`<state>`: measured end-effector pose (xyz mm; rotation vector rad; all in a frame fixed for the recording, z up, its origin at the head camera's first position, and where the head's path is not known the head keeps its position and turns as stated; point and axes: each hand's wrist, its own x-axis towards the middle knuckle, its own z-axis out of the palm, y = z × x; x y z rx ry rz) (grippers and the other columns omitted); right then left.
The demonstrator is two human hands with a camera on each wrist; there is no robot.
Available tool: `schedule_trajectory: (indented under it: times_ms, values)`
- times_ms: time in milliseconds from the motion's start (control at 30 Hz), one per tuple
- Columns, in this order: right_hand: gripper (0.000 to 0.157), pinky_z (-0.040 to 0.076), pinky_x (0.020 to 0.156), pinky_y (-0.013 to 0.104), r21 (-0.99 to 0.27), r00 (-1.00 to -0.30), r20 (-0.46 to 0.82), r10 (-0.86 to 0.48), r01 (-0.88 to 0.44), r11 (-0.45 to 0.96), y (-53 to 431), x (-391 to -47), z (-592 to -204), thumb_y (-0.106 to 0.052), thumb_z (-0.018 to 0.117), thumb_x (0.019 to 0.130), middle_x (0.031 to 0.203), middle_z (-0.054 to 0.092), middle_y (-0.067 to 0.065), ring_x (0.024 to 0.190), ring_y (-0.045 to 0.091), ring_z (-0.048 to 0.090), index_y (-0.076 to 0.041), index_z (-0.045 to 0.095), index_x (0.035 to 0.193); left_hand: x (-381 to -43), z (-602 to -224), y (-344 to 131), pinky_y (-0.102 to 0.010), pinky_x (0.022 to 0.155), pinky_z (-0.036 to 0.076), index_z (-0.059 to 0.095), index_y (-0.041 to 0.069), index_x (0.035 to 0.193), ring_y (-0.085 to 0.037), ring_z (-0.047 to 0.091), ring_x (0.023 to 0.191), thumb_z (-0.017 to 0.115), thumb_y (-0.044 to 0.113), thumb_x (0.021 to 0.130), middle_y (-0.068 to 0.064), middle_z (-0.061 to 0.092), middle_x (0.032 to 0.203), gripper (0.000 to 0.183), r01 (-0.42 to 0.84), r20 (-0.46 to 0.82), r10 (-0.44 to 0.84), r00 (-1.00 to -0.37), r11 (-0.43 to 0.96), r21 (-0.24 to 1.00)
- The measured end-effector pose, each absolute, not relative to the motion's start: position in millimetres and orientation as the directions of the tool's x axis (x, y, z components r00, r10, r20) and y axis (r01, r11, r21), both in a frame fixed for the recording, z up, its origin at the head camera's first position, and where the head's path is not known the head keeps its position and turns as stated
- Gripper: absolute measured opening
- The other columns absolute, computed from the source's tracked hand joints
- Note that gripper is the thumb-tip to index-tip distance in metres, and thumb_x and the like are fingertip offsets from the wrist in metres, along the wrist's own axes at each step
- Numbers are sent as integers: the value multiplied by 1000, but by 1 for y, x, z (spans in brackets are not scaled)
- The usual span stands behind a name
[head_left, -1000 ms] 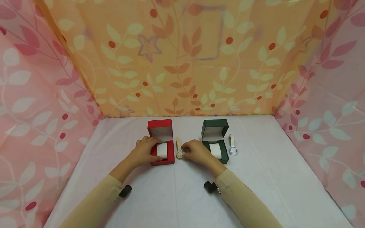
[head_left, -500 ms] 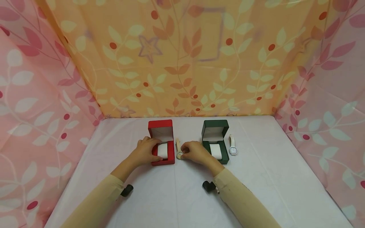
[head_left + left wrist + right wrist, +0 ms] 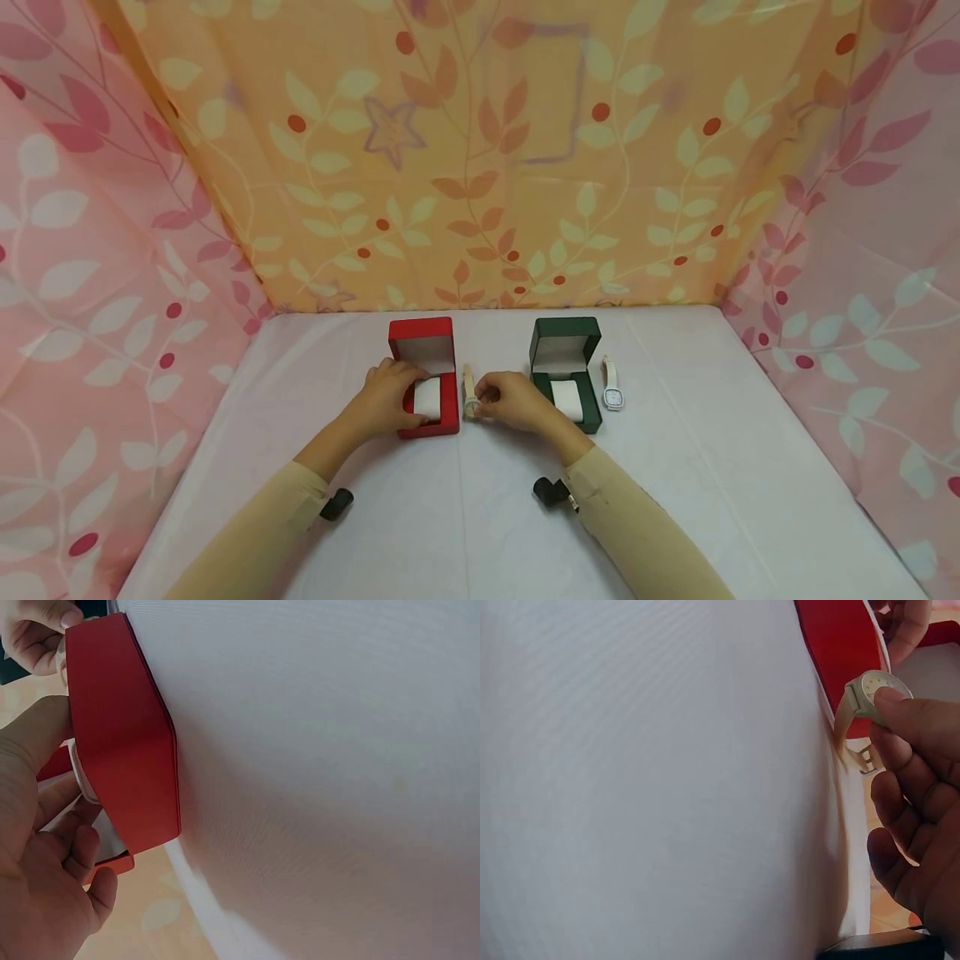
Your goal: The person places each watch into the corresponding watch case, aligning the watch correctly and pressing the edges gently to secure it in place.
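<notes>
My left hand [image 3: 381,402] reaches into the open red watch box [image 3: 450,407] and grips the white cushion [image 3: 427,398], thumb at the front and fingers toward the back. In the left wrist view, the fingertips are partly hidden behind the box wall. My right hand [image 3: 516,400] pinches a cream-strapped wristwatch [image 3: 870,681] by its round case between thumb and forefinger. In the right wrist view, the case tilts up and the strap [image 3: 841,727] hangs toward the cloth. The watch is just right of the red box.
An open dark green watch box [image 3: 591,407] with a white pillow [image 3: 567,400] stands beneath and beside the right wrist. Right of it lies a square-faced watch [image 3: 613,398] with a white strap. Patterned curtains [image 3: 480,167] enclose the white-covered table [image 3: 465,517].
My right thumb and forefinger have come together on the round watch, and its case has tipped up slightly. The left hand and both boxes stay nearly where they were.
</notes>
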<state>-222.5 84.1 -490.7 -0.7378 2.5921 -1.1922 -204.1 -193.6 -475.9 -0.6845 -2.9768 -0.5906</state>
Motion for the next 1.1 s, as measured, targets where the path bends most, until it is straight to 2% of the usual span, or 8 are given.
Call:
schedule_trajectory:
  times_ms: [367,800,1100]
  values:
    - [17,50,74,29,-746,-875,49,-482,-353,564,90,-218,-480,-21,84,86,87,67,-8,83,10,60,-19,73,100,-203,-475,-192,-48,96,37,64,13,134,-28,45,117,93,35,72,-9,59,125,72,448,133,429,-893,832,326]
    - [18,50,89,43,-773,-869,104,-484,-377,510,101,-208,-471,-22,83,87,91,69,-8,88,10,61,-18,75,102,-199,-477,-193,-48,94,37,60,12,133,-30,45,119,94,32,71,-11,58,126,73,493,209,448,-869,814,307]
    - [20,47,84,36,-777,-883,139,-449,-378,503,111,-199,-464,-21,83,87,93,69,-10,90,13,60,-20,75,105,-194,-479,-194,-49,92,38,57,11,133,-32,47,118,93,30,72,-12,59,127,72,494,259,428,-866,816,301]
